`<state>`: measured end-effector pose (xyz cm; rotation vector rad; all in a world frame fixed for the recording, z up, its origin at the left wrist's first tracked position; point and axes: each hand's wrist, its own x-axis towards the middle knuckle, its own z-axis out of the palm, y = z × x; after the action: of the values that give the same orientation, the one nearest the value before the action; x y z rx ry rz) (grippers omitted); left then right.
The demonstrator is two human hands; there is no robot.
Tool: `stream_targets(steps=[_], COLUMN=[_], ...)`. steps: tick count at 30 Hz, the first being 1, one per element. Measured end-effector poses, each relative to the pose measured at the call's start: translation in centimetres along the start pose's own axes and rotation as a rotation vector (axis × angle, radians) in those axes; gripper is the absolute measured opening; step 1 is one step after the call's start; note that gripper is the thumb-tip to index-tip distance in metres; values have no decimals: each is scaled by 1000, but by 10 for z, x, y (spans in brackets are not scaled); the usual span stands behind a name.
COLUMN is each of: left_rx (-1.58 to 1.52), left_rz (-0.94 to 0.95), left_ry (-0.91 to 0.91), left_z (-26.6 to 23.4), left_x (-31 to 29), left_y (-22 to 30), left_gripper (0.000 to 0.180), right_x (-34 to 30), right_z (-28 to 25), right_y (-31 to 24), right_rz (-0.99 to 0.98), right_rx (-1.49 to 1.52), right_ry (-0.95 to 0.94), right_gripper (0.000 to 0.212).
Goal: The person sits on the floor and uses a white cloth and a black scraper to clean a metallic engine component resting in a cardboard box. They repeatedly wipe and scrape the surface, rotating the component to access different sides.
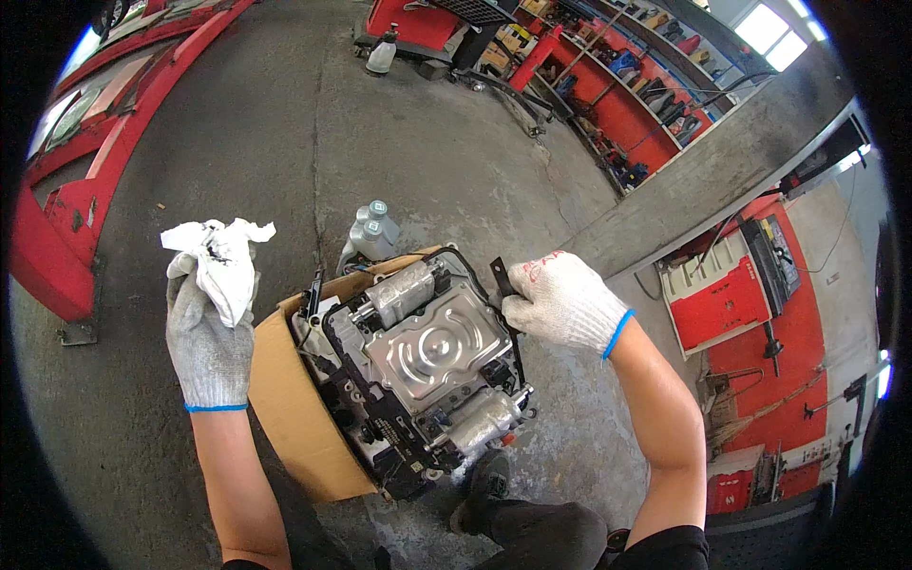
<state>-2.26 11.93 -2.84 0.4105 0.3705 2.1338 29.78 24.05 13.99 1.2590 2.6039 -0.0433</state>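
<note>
"One bulky silver-and-black metal assembly (439,353), in or on a tan cardboard box (302,427); I can't tell which. Hands?"

"Apart. The white-gloved right hand (565,300) pinches a flat black strip (499,275) by the assembly's right edge; the white-gloved left hand (206,332) grips a crumpled white cloth (228,277), left of the box."

Red lettering (543,267) marks the right glove (567,304), white print the black module (395,429).

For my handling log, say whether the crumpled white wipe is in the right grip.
No: the left grip holds the wipe; the right grip pinches a dark flat strip.
</note>
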Motion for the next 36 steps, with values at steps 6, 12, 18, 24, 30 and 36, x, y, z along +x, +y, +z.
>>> stream_targets(steps=[6, 12, 18, 24, 30, 36], left_rx=[-28, 72, 94, 131, 21, -92], left_rz=[0, -4, -22, -23, -312, -476], left_ry=[-37, -12, -19, 28, 20, 64], left_z=[1, 4, -2, 50, 83, 83], left_x=[0, -2, -1, -19, -36, -46], left_y=[-1, 3, -6, -8, -27, -35], left_gripper=[21, 23, 25, 25, 26, 29], right_x=[-16, -39, -38, -46, -56, -31], right_z=[6, -3, 4, -16, -56, -57], right_y=[0, 5, 13, -5, -62, -94], right_rz=[54, 116, 76, -7, -67, -690], right_rx=[43, 371, 312, 562, 744, 545], right_ry=[1, 154, 271, 473, 554, 697], right_gripper=[30, 27, 21, 17, 22, 31])
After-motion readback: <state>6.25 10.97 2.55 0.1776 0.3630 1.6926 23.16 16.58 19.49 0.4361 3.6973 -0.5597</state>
